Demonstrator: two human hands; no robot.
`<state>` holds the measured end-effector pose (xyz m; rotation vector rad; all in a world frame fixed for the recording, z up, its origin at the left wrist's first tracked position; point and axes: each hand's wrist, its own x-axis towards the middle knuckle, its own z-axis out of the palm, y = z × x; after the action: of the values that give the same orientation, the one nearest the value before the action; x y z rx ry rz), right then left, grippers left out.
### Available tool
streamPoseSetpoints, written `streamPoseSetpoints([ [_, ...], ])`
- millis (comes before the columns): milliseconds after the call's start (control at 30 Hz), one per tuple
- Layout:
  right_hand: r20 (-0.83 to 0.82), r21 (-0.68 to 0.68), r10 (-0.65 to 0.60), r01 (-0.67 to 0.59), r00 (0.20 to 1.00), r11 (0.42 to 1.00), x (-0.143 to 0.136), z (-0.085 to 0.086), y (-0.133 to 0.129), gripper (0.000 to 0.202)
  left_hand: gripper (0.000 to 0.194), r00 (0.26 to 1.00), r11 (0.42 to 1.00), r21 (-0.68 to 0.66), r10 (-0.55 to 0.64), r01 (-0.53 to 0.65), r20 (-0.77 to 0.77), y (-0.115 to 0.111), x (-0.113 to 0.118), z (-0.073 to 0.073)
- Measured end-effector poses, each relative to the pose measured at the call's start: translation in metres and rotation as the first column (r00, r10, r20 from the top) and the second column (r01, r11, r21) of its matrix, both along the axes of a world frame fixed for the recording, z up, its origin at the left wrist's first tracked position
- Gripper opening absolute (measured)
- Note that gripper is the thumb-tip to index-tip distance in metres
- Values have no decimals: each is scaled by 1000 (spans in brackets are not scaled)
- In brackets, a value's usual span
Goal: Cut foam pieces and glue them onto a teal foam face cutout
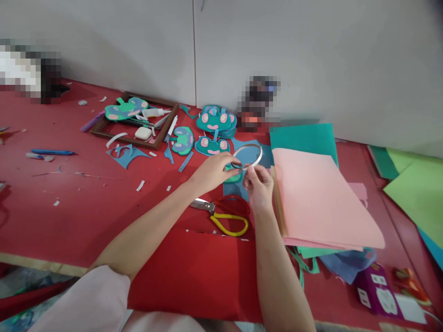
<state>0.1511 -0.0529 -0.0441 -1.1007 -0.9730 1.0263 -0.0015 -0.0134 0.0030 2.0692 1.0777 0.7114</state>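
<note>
A thin white strip (257, 159) is bent into a loop above the middle of the table. My left hand (223, 169) has its fingers closed on the loop's left end, and my right hand (259, 183) pinches its lower right part. Below my hands lie scissors (230, 215) with one red and one yellow handle. Behind the loop are blue felt scraps (248, 157) and a green felt shape (233, 176). Several teal frog-face pieces (217, 123) with pink cheeks are stacked farther back.
A pile of pink and teal felt sheets (318, 198) is at the right. A brown frame (169, 124) with glue tubes and a green piece stands at the back left. A blue pen (51, 151) lies at the left, a purple box (377, 290) at the lower right.
</note>
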Motion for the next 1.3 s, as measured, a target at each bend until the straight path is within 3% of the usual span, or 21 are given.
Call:
streamPoseSetpoints([
  [167, 218, 84, 0, -19, 976, 996, -4, -1, -2, 16, 21, 990, 995, -100, 15, -1, 144, 1, 0, 6],
  [333, 495, 143, 33, -118, 868, 983, -9, -3, -4, 16, 25, 938, 969, -246, 83, 3, 336, 4, 0, 2],
  [433, 537, 164, 44, -155, 843, 974, -12, -4, -5, 15, 23, 921, 967, -255, 90, 11, 380, 6, -1, 0],
  [567, 419, 62, 87, -124, 904, 990, -16, -4, -7, 18, 14, 939, 983, -181, 86, -26, 334, 3, 0, 1],
  [633, 359, 49, 84, -109, 929, 993, -18, -5, -9, 18, 22, 935, 989, -84, 141, -120, 325, 0, 2, 1],
  [733, 339, 54, 58, -81, 939, 995, -19, -6, -9, 19, 40, 939, 957, 150, 200, -249, 279, -4, 5, -2],
  [867, 346, 62, 47, -73, 937, 995, -20, -7, -8, 19, 28, 962, 903, 353, 180, -244, 204, -7, 5, -3],
  [1100, 321, 84, 48, -79, 946, 993, -20, -6, -8, 17, 9, 954, 897, 357, 183, -261, 237, -4, 2, 2],
  [1300, 342, 93, 77, -115, 936, 989, -21, -6, -8, 16, 7, 947, 891, 356, 196, -281, 256, -1, -2, 4],
])
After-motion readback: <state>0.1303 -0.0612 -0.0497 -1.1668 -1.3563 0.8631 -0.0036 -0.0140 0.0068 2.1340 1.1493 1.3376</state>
